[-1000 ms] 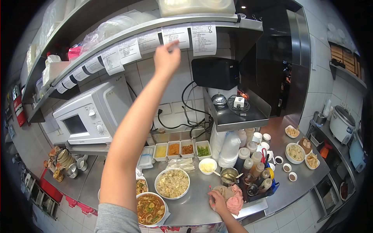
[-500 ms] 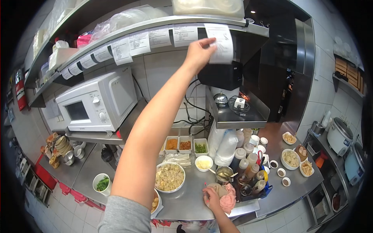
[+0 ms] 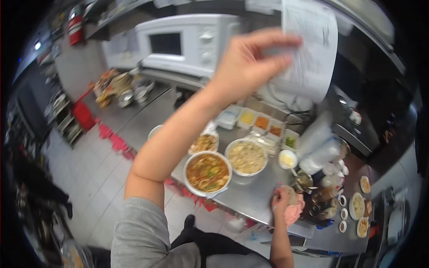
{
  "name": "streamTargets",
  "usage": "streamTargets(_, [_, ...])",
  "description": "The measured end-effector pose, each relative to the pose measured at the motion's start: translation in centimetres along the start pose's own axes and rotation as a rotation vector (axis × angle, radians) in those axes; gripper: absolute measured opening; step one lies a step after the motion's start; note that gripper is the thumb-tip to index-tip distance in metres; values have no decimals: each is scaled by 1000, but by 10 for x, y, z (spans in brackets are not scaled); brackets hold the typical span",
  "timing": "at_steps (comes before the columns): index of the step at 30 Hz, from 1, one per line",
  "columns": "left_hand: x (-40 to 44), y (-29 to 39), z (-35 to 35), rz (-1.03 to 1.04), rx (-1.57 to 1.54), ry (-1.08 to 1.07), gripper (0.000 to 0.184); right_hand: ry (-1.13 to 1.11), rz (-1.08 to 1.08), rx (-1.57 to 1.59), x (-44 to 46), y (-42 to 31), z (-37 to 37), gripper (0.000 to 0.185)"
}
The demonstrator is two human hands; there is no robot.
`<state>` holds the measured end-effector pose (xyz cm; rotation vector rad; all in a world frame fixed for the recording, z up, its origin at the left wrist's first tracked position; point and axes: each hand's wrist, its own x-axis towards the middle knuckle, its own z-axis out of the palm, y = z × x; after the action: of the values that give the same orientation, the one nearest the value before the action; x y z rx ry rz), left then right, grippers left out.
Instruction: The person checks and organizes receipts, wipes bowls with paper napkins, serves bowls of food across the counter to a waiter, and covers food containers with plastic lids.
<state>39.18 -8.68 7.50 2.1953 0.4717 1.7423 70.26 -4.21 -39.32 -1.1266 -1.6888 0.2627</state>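
Note:
A printed order slip [image 3: 309, 49], long and curling, hangs at the upper right with a handwritten mark on it. My raised left hand [image 3: 252, 62] is closed at its left edge, thumb and index finger in front of the paper; motion blurs the fingertips. Low on the counter, my right hand [image 3: 280, 200] has its fingers curled and rests against a beige and pink cloth [image 3: 294, 209]. What is between those fingers is too small to tell. Nearby stand a metal pot [image 3: 304, 180] with utensils and a small white bowl [image 3: 288, 159] of pale yellow food.
On the steel counter stand a bowl of red-brown soup [image 3: 208, 173], a bowl of fried rice [image 3: 246, 157] and several topping tubs [image 3: 262, 122]. Sauce bottles [image 3: 325, 193] crowd the right. A microwave [image 3: 190, 44] sits at the back; slips [image 3: 263, 5] hang from the shelf.
The view has tilted down and left, bringing the soup bowl and floor into sight. My left hand and the slip appear larger and further right. My right hand remains at the cloth.

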Motion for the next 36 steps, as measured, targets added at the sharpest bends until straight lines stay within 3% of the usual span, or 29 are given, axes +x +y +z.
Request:
streamTargets(3, [-29,23,-88,25,38,256,29,-28,-34,-96,6,-8,1,24])
streamTargets(5, [-62,45,-122,-134,-3,460,34,-27,-22,-126,4,-2,4,23])
streamTargets(8, [-123,19,-184,-302,68,605,37,-21,15,-133,6,-14,6,24])
streamTargets(13, [-254,-101,-293,-662,18,855,38,-33,28,-257,4,-24,19,27])
streamTargets(16, [-329,-187,-348,-795,258,907,41,19,187,-366,3,-41,31,29])
streamTargets(18, [-392,-268,-394,-862,296,886,42,129,187,-550,-9,-57,49,34])
streamTargets(20, [-402,-298,-399,-1005,267,880,40,183,303,-686,-13,-94,66,38])
streamTargets(21, [-409,-318,-406,-1096,268,780,41,196,339,-692,-6,-96,66,42])
streamTargets(23, [-463,-400,-430,-1113,580,547,44,151,424,-681,-19,-104,73,49])
streamTargets(25, [-381,-342,-372,-1219,1149,397,42,188,388,-654,-12,-114,72,41])
streamTargets(27, [-321,-307,-332,-977,1512,403,40,186,397,-670,-11,-117,73,41])
streamTargets(29, [-274,-276,-309,-649,1597,371,37,235,364,-668,-18,-100,75,40])
streamTargets(32, [-212,-206,-291,-584,651,137,25,306,329,-611,-11,-103,71,36])
streamTargets(36, [-133,-129,-233,-284,263,-142,14,374,253,-490,-11,-91,64,29])
